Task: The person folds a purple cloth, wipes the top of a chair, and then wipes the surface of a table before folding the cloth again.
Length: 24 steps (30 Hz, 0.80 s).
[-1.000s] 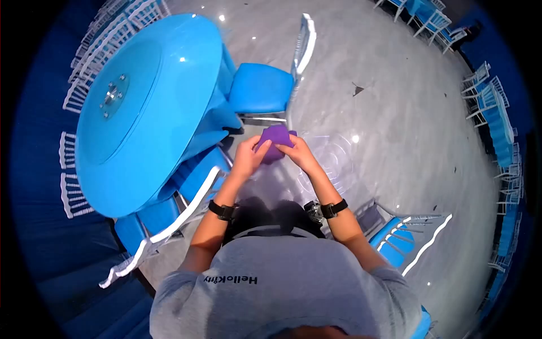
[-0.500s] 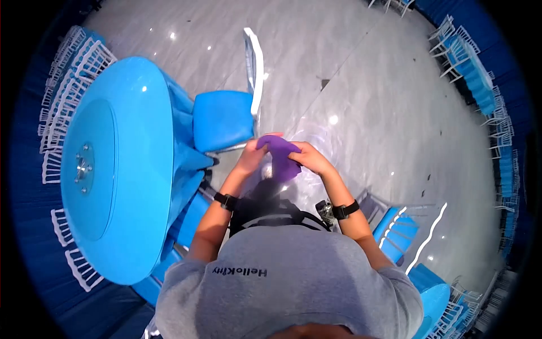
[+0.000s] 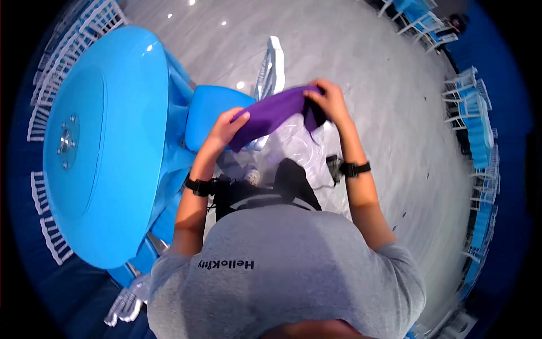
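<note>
A purple cloth (image 3: 274, 113) is stretched between my two hands, in front of a chair with a blue seat (image 3: 212, 110). My left hand (image 3: 227, 127) pinches its left end, with the thumb on top. At the upper right, my right hand (image 3: 329, 100) grips the other end, and a darker fold of cloth hangs below those fingers. Part of the chair's seat and its white back (image 3: 271, 68) is hidden behind the cloth.
A large round table (image 3: 132, 141) with a blue cover stands at the left, white chairs (image 3: 53, 240) beyond it. More chairs and blue tables (image 3: 477, 130) line the right side. Grey floor (image 3: 395, 113) lies ahead. A person (image 3: 456, 24) is partly visible at the far upper right.
My hands have moved apart and farther forward, spreading the cloth that was bunched between them. The view has shifted, and the table and chair appear farther left.
</note>
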Each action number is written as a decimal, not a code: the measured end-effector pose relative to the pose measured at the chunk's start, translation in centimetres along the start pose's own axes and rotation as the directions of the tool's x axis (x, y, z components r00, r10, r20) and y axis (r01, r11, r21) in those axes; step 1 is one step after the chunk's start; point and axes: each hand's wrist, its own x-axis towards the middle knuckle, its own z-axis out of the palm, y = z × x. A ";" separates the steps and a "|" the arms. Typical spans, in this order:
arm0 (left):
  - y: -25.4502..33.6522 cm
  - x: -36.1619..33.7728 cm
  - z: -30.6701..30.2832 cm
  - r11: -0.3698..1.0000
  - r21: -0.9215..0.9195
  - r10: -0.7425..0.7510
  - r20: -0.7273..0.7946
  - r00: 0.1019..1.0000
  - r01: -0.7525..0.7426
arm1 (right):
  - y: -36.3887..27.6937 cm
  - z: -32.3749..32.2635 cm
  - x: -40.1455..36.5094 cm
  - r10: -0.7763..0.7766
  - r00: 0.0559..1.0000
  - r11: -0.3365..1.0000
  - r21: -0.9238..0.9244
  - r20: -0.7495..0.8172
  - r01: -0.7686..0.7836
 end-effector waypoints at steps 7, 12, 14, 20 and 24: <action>-4.2 3.4 0.8 0.420 0.907 0.390 -0.202 0.898 0.022 | 5.1 8.0 12.2 -0.655 0.681 0.739 0.090 0.329 0.667; -7.7 8.4 5.0 0.812 0.527 -0.125 -0.265 0.956 0.253 | 5.5 9.1 13.2 -0.708 0.374 0.625 0.285 0.599 0.727; -6.3 8.6 7.4 0.739 0.607 -0.007 -0.425 0.905 0.291 | 4.6 8.9 15.7 -0.719 0.237 0.592 0.395 0.653 0.703; -5.1 7.6 10.2 0.707 0.480 -0.068 -0.685 0.726 0.519 | 1.6 12.6 17.9 -0.269 -0.318 0.594 0.416 0.909 0.688; -5.5 9.0 10.0 0.626 0.387 -0.236 -0.734 0.637 0.677 | 0.6 16.8 16.0 -0.014 -0.615 0.671 0.463 0.788 0.578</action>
